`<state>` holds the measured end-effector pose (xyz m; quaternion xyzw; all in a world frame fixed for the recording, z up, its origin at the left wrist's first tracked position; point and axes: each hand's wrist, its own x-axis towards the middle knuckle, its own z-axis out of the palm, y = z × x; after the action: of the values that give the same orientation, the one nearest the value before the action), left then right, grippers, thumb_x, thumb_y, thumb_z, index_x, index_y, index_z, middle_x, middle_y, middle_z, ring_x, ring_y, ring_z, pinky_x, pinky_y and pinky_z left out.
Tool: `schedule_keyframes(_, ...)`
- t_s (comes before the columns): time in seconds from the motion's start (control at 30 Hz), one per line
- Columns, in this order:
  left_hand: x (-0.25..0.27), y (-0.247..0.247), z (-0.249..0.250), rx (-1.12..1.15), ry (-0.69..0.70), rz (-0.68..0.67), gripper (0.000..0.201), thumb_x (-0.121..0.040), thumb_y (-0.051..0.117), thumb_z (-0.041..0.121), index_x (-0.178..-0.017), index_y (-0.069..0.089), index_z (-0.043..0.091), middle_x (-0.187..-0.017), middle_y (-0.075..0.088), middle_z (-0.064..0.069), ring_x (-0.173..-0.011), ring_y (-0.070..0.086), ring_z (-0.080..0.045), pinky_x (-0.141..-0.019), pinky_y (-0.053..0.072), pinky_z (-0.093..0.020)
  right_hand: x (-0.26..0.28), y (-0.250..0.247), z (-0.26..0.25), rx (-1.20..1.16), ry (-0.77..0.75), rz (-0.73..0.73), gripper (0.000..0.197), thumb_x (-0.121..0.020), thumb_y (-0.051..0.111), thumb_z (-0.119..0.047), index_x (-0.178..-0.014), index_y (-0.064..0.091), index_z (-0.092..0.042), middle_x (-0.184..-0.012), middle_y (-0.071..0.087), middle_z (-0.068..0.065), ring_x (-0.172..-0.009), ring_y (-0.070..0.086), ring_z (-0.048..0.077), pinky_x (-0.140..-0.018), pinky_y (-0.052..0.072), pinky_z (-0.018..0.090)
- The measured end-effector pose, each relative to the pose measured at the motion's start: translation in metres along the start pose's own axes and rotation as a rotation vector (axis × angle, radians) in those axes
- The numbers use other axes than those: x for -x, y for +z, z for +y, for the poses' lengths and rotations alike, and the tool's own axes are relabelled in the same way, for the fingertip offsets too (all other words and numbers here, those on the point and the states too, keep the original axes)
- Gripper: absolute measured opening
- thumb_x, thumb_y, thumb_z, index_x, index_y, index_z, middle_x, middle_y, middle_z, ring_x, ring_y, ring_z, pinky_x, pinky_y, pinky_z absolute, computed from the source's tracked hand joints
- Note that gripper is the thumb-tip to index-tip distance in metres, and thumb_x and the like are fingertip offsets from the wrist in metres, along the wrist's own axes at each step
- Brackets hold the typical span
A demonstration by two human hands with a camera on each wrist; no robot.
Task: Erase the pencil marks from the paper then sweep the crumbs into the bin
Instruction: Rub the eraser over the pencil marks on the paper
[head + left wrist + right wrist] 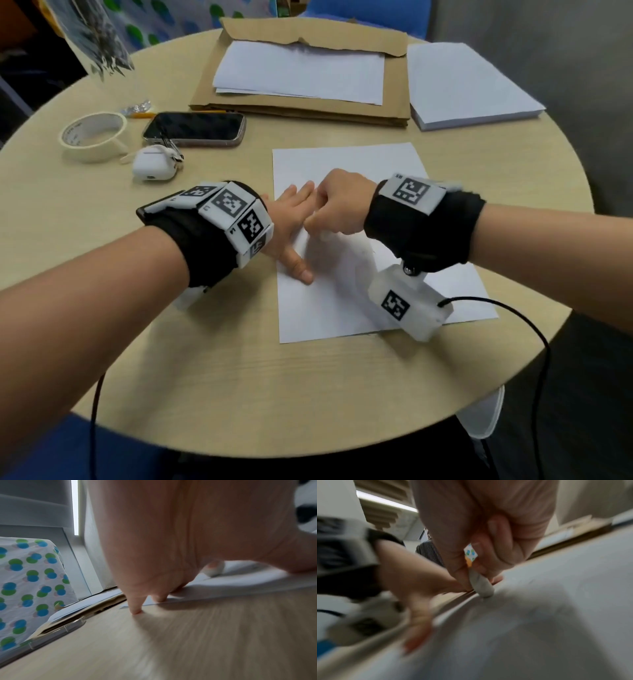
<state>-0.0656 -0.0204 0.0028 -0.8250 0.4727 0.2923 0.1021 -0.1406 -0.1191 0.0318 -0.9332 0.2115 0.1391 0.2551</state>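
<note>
A white sheet of paper (346,164) lies on the round wooden table (239,370) in front of me. My left hand (291,226) lies flat on the sheet's left edge, fingers straight and thumb spread, pressing it down. My right hand (337,209) pinches a white eraser (481,585) with a coloured sleeve and holds its tip on the paper (556,601) just right of the left hand (412,582). In the left wrist view the left fingertips (136,610) touch the table and the paper's edge (171,599). Pencil marks are too faint to make out.
At the back lie a brown envelope (394,113) with sheets on it and a stack of white paper (469,85). To the left are a phone (195,128), a white earbud case (156,168), a roll of tape (94,137) and a pencil (144,115). No bin is in view.
</note>
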Motion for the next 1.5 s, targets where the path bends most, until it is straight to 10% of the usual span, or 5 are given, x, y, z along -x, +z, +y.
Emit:
schedule_keyframes(0.4,0.001,0.000,0.001,-0.015,-0.023,-0.014,0.131,-0.066,0.068,0.061,-0.144,-0.027,0.017,-0.153,-0.029,-0.001,-0.143,-0.020,-0.022,-0.118,-0.002,-0.050,-0.003,-0.004,0.005,-0.057,0.054,0.009,0.018,-0.077,0.061,-0.018,-0.063,0.052,-0.011,-0.054,0.049,0.002,-0.046,0.042,0.015,-0.046,0.033,0.020)
schedule_keyframes(0.57,0.001,-0.001,0.003,-0.023,-0.042,-0.010,0.130,-0.066,0.067,0.062,-0.144,-0.027,0.017,-0.153,-0.029,0.000,-0.143,-0.020,-0.020,-0.118,-0.003,-0.047,-0.010,-0.013,0.009,-0.029,0.086,0.113,0.017,-0.081,0.061,-0.028,-0.085,0.059,-0.011,-0.067,0.055,0.004,-0.064,0.052,0.019,-0.054,0.039,0.023)
schedule_keyframes(0.77,0.001,-0.001,0.003,-0.016,-0.044,-0.024,0.130,-0.066,0.066,0.062,-0.143,-0.028,0.016,-0.152,-0.031,0.001,-0.143,-0.020,-0.019,-0.118,-0.003,-0.046,-0.004,-0.012,0.016,-0.063,0.109,-0.033,0.029,-0.079,0.062,-0.019,-0.055,0.049,-0.012,-0.043,0.044,0.000,-0.041,0.036,0.014,-0.038,0.029,0.015)
schedule_keyframes(1.27,0.003,0.000,0.005,-0.015,-0.054,-0.019,0.130,-0.067,0.066,0.063,-0.143,-0.029,0.017,-0.152,-0.031,0.001,-0.143,-0.020,-0.018,-0.118,-0.004,-0.045,-0.018,-0.020,0.022,-0.049,0.085,0.198,0.026,-0.081,0.060,-0.024,-0.099,0.065,-0.007,-0.084,0.063,0.009,-0.076,0.058,0.023,-0.059,0.043,0.026)
schedule_keyframes(1.5,0.003,0.001,0.005,-0.033,-0.058,-0.013,0.130,-0.067,0.065,0.064,-0.142,-0.029,0.016,-0.152,-0.031,0.000,-0.143,-0.020,-0.019,-0.118,-0.004,-0.045,0.011,0.004,0.021,-0.127,-0.039,-0.128,0.011,-0.074,0.067,-0.017,-0.076,0.067,-0.006,-0.055,0.058,0.005,-0.048,0.050,0.017,-0.056,0.045,0.026)
